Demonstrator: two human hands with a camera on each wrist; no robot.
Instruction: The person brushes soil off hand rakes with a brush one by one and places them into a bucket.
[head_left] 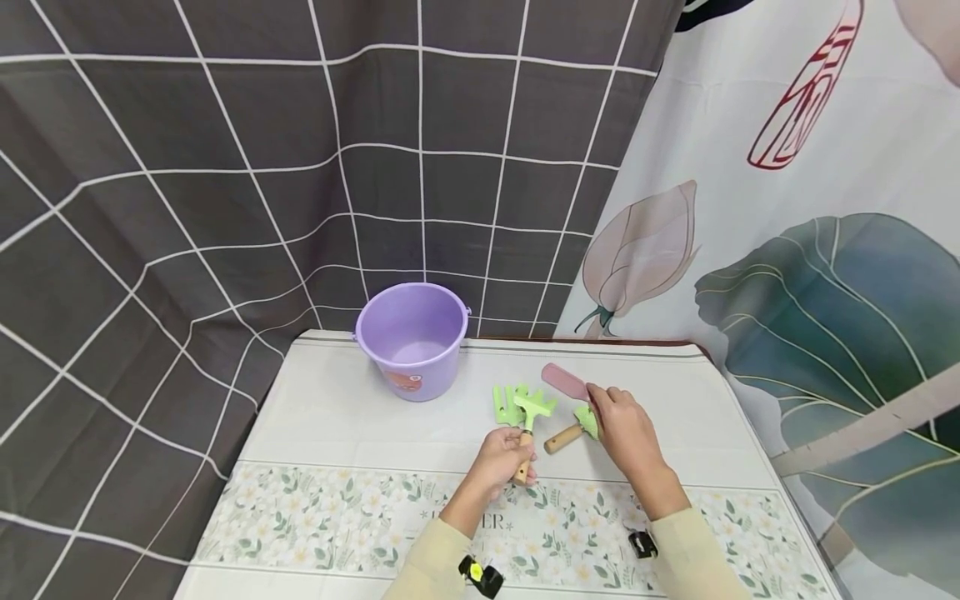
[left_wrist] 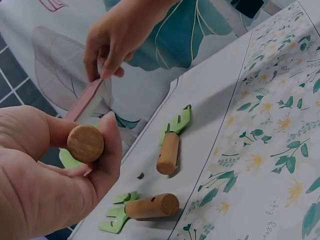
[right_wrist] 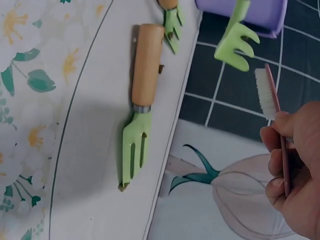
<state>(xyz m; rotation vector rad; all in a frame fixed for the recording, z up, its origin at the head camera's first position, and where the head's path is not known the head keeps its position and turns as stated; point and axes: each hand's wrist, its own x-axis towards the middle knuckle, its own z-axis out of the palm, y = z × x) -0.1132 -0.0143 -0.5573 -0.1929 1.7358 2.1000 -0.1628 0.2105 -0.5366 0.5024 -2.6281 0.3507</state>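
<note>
Pinching a pink brush (head_left: 564, 382) with white bristles, the right hand (head_left: 622, 425) is raised over the table. The left hand (head_left: 504, 458) grasps the wooden handle of a green rake (head_left: 534, 406), tines pointing away from the person. On the tablecloth (head_left: 337, 417), printed capitals (head_left: 492, 522) end in "ER", the rest hidden by the left arm; elsewhere, small script (left_wrist: 270, 217) ends in "life", its earlier letters unclear. A purple bucket (head_left: 442, 375) stands upright near the far edge, its inner floor showing; its reddish sticker (head_left: 402, 381) is too small to read. Two green forks (right_wrist: 135, 145) with wooden handles lie on the cloth, brown crumbs clinging to them.
</note>
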